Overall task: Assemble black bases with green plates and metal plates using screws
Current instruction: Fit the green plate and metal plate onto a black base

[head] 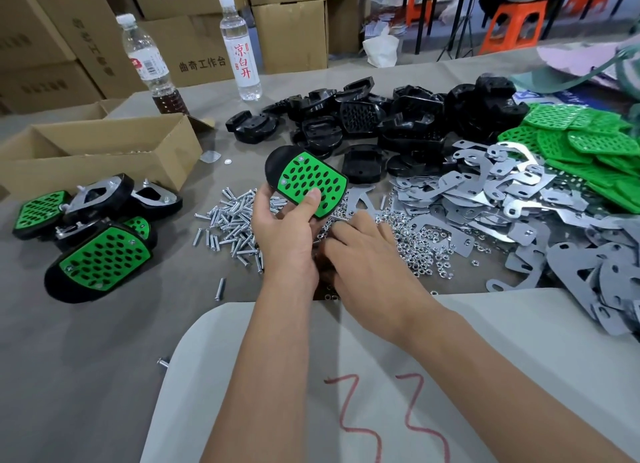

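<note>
Left hand (282,234) gripping black base (277,161) with green plate (311,182), right hand (363,251) among nuts (422,251)

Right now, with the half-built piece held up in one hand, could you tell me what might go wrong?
The left hand grips the black base with green plate by one edge only, so it could slip or tilt. The right hand is reaching into the loose nuts beside the screws, so parts could scatter.

grey table (104,341) is covered in piles: screws (232,220), nuts (419,251), metal plates (485,192), black bases (381,116), green plates (588,143), plus a cardboard box (97,150).
</note>
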`<move>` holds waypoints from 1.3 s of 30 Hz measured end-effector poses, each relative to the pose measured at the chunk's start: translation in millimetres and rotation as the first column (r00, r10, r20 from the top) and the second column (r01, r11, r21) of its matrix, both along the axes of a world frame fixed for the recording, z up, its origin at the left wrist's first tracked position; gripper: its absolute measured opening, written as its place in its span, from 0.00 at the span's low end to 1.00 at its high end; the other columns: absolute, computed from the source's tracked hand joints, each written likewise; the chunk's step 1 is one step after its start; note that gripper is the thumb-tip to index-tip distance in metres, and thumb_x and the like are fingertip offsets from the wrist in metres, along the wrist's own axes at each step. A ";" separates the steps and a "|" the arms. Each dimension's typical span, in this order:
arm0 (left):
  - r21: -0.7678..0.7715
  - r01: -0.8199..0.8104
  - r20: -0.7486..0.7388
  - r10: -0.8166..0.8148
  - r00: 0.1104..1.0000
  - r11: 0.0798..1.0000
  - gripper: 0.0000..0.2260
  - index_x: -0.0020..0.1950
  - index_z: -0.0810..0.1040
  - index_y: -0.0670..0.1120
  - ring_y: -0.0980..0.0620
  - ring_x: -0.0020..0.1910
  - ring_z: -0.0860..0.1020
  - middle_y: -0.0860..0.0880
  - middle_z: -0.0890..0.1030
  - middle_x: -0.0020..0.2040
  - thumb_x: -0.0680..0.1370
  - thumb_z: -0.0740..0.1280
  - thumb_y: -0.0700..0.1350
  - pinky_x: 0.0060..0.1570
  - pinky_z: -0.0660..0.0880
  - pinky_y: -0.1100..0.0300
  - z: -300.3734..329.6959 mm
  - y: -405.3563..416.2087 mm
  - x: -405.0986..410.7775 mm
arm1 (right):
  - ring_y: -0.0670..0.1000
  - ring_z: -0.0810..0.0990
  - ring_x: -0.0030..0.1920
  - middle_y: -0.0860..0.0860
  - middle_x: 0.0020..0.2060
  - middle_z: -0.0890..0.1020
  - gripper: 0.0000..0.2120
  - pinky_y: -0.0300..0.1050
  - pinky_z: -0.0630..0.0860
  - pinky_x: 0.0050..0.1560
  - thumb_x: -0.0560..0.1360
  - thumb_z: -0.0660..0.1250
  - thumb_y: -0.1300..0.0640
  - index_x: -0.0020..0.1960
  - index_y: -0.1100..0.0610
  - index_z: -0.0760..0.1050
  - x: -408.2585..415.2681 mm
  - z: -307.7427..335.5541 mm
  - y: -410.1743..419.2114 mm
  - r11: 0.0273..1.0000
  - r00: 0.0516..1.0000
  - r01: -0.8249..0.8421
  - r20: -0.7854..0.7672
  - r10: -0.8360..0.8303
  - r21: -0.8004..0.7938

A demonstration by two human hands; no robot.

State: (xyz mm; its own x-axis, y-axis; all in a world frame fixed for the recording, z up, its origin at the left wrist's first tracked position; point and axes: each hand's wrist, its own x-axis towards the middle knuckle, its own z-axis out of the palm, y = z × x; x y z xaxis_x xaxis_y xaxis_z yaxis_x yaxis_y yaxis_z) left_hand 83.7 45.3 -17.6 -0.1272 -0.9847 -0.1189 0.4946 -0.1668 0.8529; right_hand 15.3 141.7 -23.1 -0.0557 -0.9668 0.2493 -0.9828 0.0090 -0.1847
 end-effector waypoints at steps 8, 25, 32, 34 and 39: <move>-0.022 -0.024 0.001 0.024 1.000 0.999 0.19 0.58 0.78 0.50 0.45 0.50 0.87 0.50 0.87 0.44 0.75 0.73 0.29 0.44 0.84 0.53 -2.2 -3.1 -0.2 | 0.56 0.67 0.56 0.50 0.52 0.72 0.03 0.53 0.65 0.54 0.80 0.65 0.55 0.48 0.52 0.73 -5.6 -3.7 1.8 0.998 0.999 0.034 -0.012 -0.035 -0.044; -0.152 0.086 0.224 -0.051 0.973 0.985 0.19 0.62 0.79 0.47 0.46 0.43 0.88 0.49 0.86 0.41 0.74 0.76 0.33 0.36 0.83 0.53 -2.4 10.3 -13.5 | 0.40 0.76 0.36 0.35 0.36 0.79 0.18 0.31 0.70 0.40 0.83 0.60 0.67 0.60 0.49 0.83 -53.7 0.6 8.9 0.865 0.538 0.342 0.831 0.140 -0.367; -0.201 0.149 0.289 -0.087 0.953 0.968 0.18 0.64 0.79 0.45 0.45 0.43 0.87 0.49 0.87 0.40 0.75 0.75 0.35 0.36 0.83 0.54 -5.9 18.5 -23.2 | 0.40 0.75 0.41 0.40 0.39 0.78 0.16 0.35 0.71 0.45 0.79 0.65 0.69 0.62 0.56 0.82 -61.2 2.6 12.1 0.863 0.812 0.264 0.582 0.042 -0.430; -0.228 0.143 0.318 -0.065 0.946 0.963 0.17 0.63 0.80 0.45 0.44 0.45 0.87 0.47 0.87 0.43 0.75 0.75 0.34 0.43 0.85 0.47 -7.5 19.5 -24.1 | 0.42 0.73 0.41 0.44 0.40 0.78 0.17 0.37 0.71 0.46 0.77 0.66 0.71 0.61 0.58 0.83 -59.8 3.5 12.2 0.874 0.897 0.178 0.440 0.045 -0.452; -0.245 0.151 0.340 -0.061 0.938 0.958 0.18 0.62 0.80 0.47 0.44 0.46 0.87 0.46 0.87 0.42 0.74 0.76 0.35 0.48 0.85 0.43 -9.5 20.3 -25.7 | 0.46 0.76 0.39 0.49 0.38 0.81 0.14 0.41 0.75 0.44 0.75 0.66 0.70 0.56 0.58 0.84 -60.2 2.2 12.5 0.855 0.896 0.212 0.444 0.024 -0.474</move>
State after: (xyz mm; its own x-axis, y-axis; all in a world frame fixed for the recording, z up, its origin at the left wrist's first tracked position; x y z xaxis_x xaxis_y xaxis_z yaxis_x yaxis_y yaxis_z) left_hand 58.0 65.6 -27.2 -0.2311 -0.9688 0.0901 0.1740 0.0500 0.9835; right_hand -45.0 154.2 -20.9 -0.3519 -0.6986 0.6230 -0.8064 -0.1116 -0.5807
